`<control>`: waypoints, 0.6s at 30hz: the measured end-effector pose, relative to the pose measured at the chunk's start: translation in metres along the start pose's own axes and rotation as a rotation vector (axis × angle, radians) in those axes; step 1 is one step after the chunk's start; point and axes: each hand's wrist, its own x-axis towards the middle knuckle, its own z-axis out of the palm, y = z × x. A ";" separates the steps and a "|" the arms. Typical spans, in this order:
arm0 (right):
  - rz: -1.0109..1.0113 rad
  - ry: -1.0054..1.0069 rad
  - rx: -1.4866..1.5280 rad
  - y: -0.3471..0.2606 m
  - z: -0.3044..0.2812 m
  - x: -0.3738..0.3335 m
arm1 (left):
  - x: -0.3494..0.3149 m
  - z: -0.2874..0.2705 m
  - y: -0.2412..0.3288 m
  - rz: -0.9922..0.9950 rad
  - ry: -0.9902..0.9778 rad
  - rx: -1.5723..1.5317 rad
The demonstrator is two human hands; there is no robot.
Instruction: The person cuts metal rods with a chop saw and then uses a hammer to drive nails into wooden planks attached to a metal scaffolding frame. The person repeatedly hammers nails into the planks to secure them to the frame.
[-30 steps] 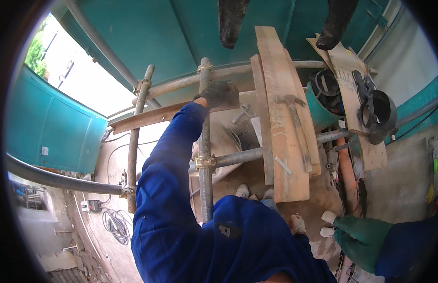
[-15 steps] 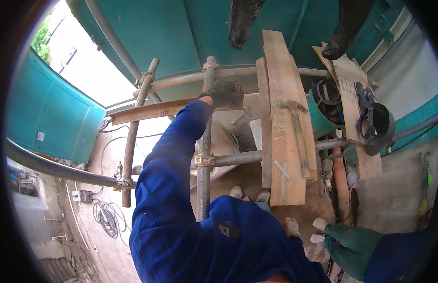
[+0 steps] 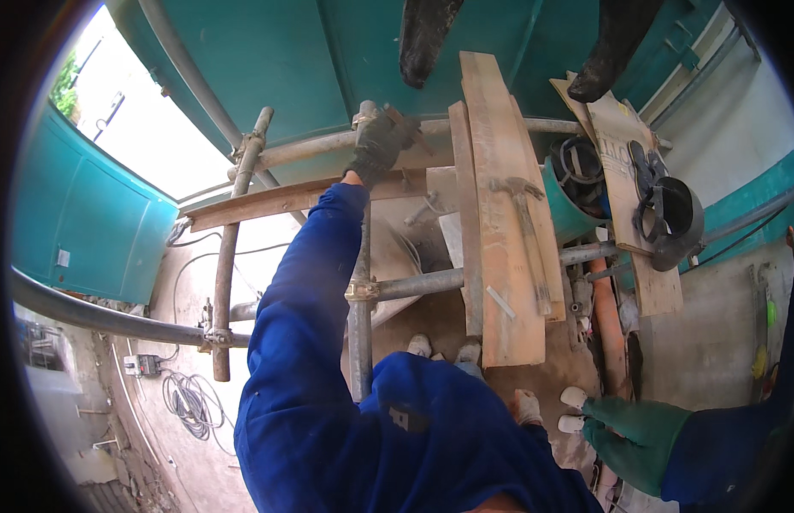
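My left hand (image 3: 378,147), in a dark glove, reaches out to the far upright scaffold pole (image 3: 360,333), near its top. Its fingers are closed round a short brown piece (image 3: 410,128), blurred, whose kind I cannot make out. Just below the hand, a long rusty-brown bar (image 3: 269,202) runs across the poles, with a bolt-like stub near its right end. My right hand (image 3: 527,406), in a pale glove, hangs low by my side at the end of the blue sleeve; its fingers are too small to read.
Planks (image 3: 508,316) lie to the right, bearing a claw hammer (image 3: 525,231) and a small pale strip (image 3: 500,303). Beyond are a green bucket (image 3: 568,209) and a black strapped item (image 3: 677,218). A co-worker's green trousers (image 3: 632,427) show at lower right. Coiled cable (image 3: 189,403) lies left.
My left hand has risen up and away from the long bar, lifting and tilting the short brown piece. The whole view has shifted slightly; the right hand stays low.
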 end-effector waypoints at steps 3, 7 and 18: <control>0.030 0.025 -0.030 0.000 -0.008 -0.008 | -0.011 0.005 0.024 0.059 0.050 0.050; -0.102 0.307 0.362 -0.034 -0.013 -0.033 | -0.063 0.036 0.031 -0.287 -0.359 -0.209; -1.282 0.420 -0.740 -0.301 0.055 -0.132 | -0.067 0.135 0.005 -0.122 -0.552 0.541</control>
